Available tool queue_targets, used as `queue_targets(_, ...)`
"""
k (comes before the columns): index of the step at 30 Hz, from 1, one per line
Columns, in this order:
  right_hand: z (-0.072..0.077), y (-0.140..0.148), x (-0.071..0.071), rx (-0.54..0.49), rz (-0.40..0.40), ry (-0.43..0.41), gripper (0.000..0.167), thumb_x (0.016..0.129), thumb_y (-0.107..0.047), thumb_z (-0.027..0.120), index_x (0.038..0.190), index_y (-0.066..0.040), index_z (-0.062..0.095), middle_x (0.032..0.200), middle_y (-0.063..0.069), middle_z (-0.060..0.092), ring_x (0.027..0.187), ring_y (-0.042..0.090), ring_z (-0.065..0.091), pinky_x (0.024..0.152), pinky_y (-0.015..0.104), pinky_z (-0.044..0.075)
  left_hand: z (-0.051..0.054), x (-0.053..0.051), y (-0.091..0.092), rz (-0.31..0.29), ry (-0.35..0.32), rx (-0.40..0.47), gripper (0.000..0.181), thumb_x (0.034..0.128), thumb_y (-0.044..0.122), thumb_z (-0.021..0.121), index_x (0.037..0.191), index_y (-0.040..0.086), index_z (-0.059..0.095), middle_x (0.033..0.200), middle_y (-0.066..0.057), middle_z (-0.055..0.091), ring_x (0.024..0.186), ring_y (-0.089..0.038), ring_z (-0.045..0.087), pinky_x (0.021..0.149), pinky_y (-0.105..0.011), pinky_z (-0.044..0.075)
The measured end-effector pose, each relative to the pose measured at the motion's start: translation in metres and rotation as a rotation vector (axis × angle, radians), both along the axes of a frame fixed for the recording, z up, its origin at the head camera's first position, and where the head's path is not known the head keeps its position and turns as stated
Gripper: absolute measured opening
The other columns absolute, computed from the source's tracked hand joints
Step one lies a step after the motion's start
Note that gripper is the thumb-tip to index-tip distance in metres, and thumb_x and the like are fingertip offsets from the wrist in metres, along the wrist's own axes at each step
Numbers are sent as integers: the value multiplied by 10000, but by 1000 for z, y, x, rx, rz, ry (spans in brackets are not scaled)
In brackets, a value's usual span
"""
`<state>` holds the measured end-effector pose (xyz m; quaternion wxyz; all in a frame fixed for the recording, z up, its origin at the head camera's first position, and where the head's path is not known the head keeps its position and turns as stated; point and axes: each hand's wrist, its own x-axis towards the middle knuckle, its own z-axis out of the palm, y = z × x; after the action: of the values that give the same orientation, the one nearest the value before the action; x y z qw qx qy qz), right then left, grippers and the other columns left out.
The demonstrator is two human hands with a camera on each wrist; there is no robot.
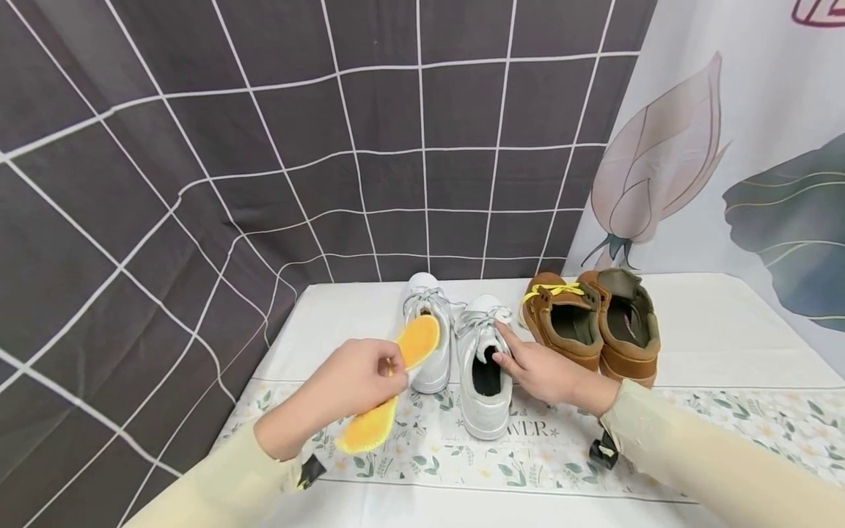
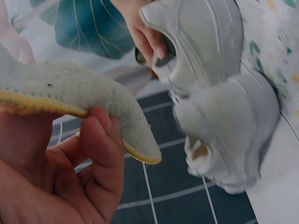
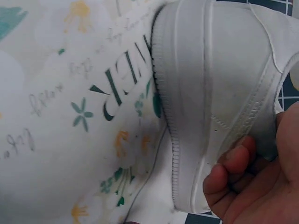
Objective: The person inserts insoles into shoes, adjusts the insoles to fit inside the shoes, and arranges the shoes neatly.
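My left hand (image 1: 359, 378) pinches a fuzzy yellow insole (image 1: 371, 429) near its middle, raised over the heel side of the left white sneaker (image 1: 432, 375). The left wrist view shows the insole's pale underside bending past my fingers (image 2: 100, 144). My right hand (image 1: 544, 370) holds the right white sneaker (image 1: 487, 419) at the side of its opening, one finger by the laces. In the right wrist view, curled fingers (image 3: 236, 158) touch that sneaker's side wall (image 3: 224, 70). Both white sneakers stand upright with toes pointing away; a dark interior shows in the right one.
Right of the sneakers stand two brown shoes, one with yellow laces (image 1: 561, 289) and one with its tongue raised (image 1: 630, 367). They sit on a white cloth with a floral printed band (image 1: 422, 469). A dark grid-patterned curtain (image 1: 389, 176) rises behind and along the left.
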<state>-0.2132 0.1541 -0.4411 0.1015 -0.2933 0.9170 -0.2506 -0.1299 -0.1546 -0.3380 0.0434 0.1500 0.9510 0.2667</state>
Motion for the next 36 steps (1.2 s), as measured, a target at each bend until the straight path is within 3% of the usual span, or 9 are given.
queue_targets(4,3,2,0,-12,3,-15,722,1085,-444,336,1607,-35,49,1341,257,595,1249,352,589,1060,537,447,1,-3,18,-80,-49,15,103,806,195,640,713,239,631,553,105,508,538,-78,497,546,-275,438)
queue_targets(7,3,2,-1,-16,19,-38,720,1089,-427,335,1606,-34,22,1109,174,687,1146,308,639,1042,533,454,1,-4,31,-145,-105,24,113,809,199,649,703,234,631,555,110,493,564,-77,491,552,-262,433)
queue_targets(10,4,4,-3,-27,36,-55,715,1093,-412,327,1604,-31,4,845,28,635,1047,229,645,1017,525,461,0,-6,43,-203,-151,39,129,814,191,665,695,232,638,558,112,497,595,-72,494,547,-247,429)
queue_targets(15,5,7,-4,-41,63,-63,695,1102,-358,325,1596,-5,-13,898,7,653,1058,231,646,1038,522,450,-3,-12,59,-263,-203,65,151,826,174,679,686,227,656,587,117,549,575,-60,496,522,-223,423)
queue_targets(21,4,7,-4,-50,78,-100,715,1100,-373,324,1593,-8,-44,737,12,560,806,113,593,936,457,452,-9,-23,70,-271,-308,79,208,869,170,675,662,189,656,546,112,497,427,-57,387,436,-194,336)
queue_targets(25,2,6,-4,-50,77,-93,712,1100,-383,315,1595,-12,-38,755,22,564,817,124,595,935,461,457,-12,-28,73,-263,-328,69,278,882,179,676,612,178,610,525,107,476,421,-61,378,422,-196,320)
queue_targets(32,0,7,-2,-62,53,-63,652,1103,-366,291,1613,-68,13,1245,193,646,1137,262,619,1049,525,442,-11,-32,74,-265,-325,37,344,877,198,670,559,189,542,505,102,457,436,-70,392,435,-201,321)
queue_targets(34,0,7,-2,-65,45,-62,650,1102,-377,291,1615,-76,28,1186,172,665,1144,263,619,1058,530,439,-10,-33,75,-265,-311,17,356,872,212,665,547,195,522,497,103,445,445,-70,398,445,-202,325)
queue_targets(36,0,7,-2,-68,39,-77,652,1102,-384,295,1617,-87,26,956,94,667,999,227,641,999,511,471,-10,-34,77,-265,-298,-6,374,871,226,660,537,203,495,485,109,423,451,-71,401,454,-203,330)
